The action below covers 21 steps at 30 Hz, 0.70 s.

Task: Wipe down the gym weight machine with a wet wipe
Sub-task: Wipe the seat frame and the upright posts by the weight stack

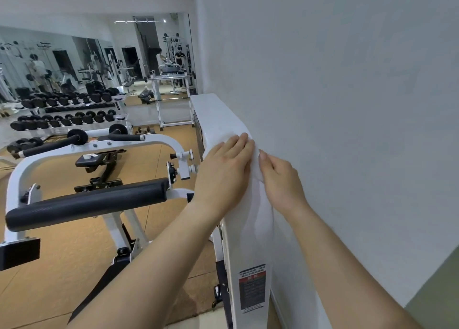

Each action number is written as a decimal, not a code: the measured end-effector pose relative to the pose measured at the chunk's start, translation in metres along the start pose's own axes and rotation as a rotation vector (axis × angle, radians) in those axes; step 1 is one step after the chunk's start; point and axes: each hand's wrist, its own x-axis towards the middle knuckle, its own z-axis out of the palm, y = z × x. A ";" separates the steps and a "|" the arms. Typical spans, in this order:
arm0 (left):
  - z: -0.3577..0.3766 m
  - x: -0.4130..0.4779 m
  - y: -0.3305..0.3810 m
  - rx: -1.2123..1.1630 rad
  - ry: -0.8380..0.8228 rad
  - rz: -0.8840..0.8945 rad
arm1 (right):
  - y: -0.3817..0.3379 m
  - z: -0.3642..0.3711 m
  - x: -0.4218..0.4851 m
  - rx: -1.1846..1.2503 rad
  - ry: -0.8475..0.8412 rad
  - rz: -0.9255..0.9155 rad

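Handling: we are judging the wipe (255, 172) light, limp and damp, likely to bunch or skid on smooth paint; we are favouring a flat palm on top with one edge pinched.
Look: we are seeing it thin, white and creased, nearly blending into the white machine (216, 115).
Where: it is lying over the machine's rounded top edge, just beside the wall (347, 105).
Left hand (223, 164): fingers are lying straight and pressed together, flat on the wipe.
Right hand (280, 179): fingers are curling, pinching a fold of the wipe.
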 end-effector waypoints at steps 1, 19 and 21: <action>0.001 -0.008 -0.001 0.018 -0.006 0.018 | 0.003 0.003 -0.005 -0.042 -0.026 -0.005; -0.003 -0.081 0.027 0.091 -0.071 0.273 | 0.046 0.021 -0.102 -0.114 0.052 0.112; -0.001 -0.084 0.032 0.093 -0.055 0.274 | 0.049 0.017 -0.097 -0.110 0.049 0.139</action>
